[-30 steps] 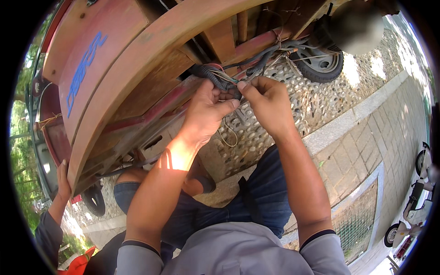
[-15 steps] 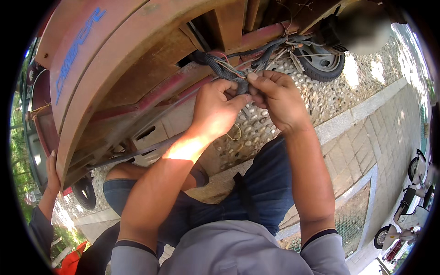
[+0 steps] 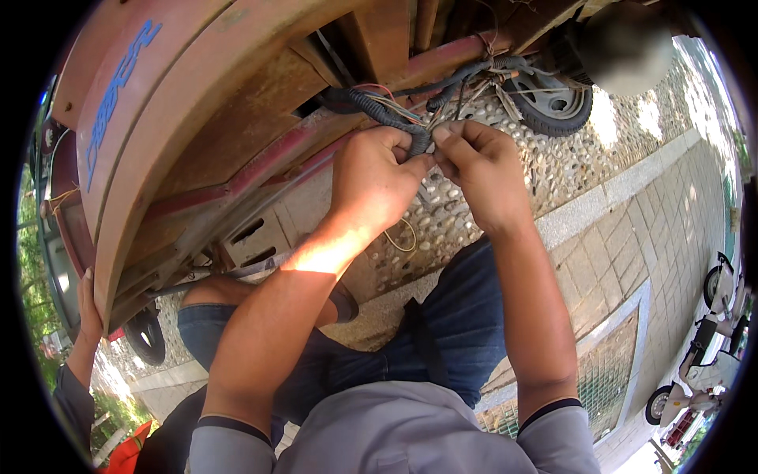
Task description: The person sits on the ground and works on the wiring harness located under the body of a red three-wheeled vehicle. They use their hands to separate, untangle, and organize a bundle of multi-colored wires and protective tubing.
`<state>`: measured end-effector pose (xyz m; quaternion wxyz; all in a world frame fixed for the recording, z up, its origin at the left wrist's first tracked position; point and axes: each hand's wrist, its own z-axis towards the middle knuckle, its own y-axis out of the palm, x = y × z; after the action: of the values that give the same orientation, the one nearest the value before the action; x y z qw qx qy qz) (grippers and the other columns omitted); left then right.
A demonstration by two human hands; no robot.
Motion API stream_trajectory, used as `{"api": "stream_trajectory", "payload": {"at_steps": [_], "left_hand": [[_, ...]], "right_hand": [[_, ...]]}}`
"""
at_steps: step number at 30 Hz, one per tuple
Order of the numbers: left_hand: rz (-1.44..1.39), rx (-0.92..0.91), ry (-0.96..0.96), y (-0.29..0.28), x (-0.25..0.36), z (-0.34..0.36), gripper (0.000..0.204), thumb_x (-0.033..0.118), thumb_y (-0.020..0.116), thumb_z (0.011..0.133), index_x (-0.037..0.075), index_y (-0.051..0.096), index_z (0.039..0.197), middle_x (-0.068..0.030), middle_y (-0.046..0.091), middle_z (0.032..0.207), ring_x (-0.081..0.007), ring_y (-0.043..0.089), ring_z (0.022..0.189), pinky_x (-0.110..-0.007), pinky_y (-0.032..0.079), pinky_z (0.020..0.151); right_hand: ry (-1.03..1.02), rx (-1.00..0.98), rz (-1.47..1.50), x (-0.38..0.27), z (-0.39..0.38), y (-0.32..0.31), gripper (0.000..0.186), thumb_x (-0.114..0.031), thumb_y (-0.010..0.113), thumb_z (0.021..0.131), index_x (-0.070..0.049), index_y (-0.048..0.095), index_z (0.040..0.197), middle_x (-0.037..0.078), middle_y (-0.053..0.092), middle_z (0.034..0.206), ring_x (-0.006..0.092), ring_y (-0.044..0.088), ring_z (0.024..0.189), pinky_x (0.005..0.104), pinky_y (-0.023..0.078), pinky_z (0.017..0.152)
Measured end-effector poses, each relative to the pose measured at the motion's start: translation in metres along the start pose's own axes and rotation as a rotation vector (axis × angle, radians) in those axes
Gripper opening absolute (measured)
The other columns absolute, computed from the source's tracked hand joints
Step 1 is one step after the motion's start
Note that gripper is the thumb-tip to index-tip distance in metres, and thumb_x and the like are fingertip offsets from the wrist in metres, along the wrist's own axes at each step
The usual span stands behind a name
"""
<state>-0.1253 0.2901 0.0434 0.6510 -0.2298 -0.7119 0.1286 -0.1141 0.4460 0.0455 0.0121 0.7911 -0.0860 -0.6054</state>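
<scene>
A black corrugated wire conduit (image 3: 377, 109) curves out of the rusty frame, with several thin coloured wires (image 3: 395, 101) running beside it. My left hand (image 3: 374, 175) is closed around the conduit where it bends down, thumb toward the right hand. Close beside it, my right hand (image 3: 482, 167) is closed in a pinch, thumb against fingers, at the wires by the conduit. What exactly lies between the right fingertips is hidden. Below the hands dangles a thin yellowish wire loop (image 3: 403, 237).
A tipped vehicle's rusty red-brown body panel (image 3: 197, 87) fills the upper left. A wheel (image 3: 553, 103) and a wiring bundle (image 3: 505, 67) lie beyond my hands. Another person's hand (image 3: 89, 308) rests on the panel edge. Pebbled paving (image 3: 442, 229) lies underneath; scooters (image 3: 707, 355) stand far right.
The body panel and wiring have shifted slightly left and up in the picture. My right fingers have drawn in closer to the conduit, and the wires lie a little differently.
</scene>
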Motion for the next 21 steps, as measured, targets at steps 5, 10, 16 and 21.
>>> {"api": "stream_trajectory", "payload": {"at_steps": [5,10,16,21], "left_hand": [[0.066,0.052,0.008,0.001,0.003,-0.003,0.014,0.008,0.077,0.085,-0.005,0.073,0.09,-0.0094,0.073,0.075,-0.0106,0.065,0.07,-0.031,0.051,0.064],[0.061,0.099,0.12,0.004,-0.005,-0.003,0.014,0.009,0.074,0.088,-0.004,0.073,0.09,-0.0109,0.073,0.075,-0.0112,0.065,0.071,-0.032,0.052,0.066],[0.058,0.091,0.128,0.002,-0.004,-0.004,0.015,0.01,0.075,0.089,-0.005,0.072,0.088,-0.0079,0.072,0.074,-0.0094,0.063,0.071,-0.03,0.05,0.065],[-0.258,-0.049,0.001,-0.01,-0.003,-0.003,0.025,0.019,0.079,0.088,-0.005,0.072,0.095,-0.0094,0.072,0.082,-0.0144,0.066,0.073,-0.031,0.052,0.068]], "right_hand": [[-0.221,0.131,-0.198,-0.004,-0.02,0.016,0.013,-0.003,0.074,0.086,0.006,0.067,0.093,0.004,0.061,0.073,0.0114,0.054,0.063,0.0283,0.047,0.061],[-0.38,0.142,-0.379,0.006,-0.01,0.019,0.016,0.0,0.075,0.081,0.004,0.066,0.093,0.011,0.061,0.076,0.0189,0.058,0.065,0.0331,0.048,0.062],[-0.37,0.133,-0.32,0.008,-0.007,0.022,0.012,0.002,0.073,0.083,0.004,0.066,0.092,0.01,0.064,0.079,0.0169,0.061,0.069,0.0325,0.049,0.063],[-0.218,0.121,0.1,0.004,-0.016,0.021,0.012,0.001,0.069,0.089,0.004,0.066,0.1,0.003,0.066,0.085,0.0109,0.061,0.078,0.0281,0.051,0.07]]}}
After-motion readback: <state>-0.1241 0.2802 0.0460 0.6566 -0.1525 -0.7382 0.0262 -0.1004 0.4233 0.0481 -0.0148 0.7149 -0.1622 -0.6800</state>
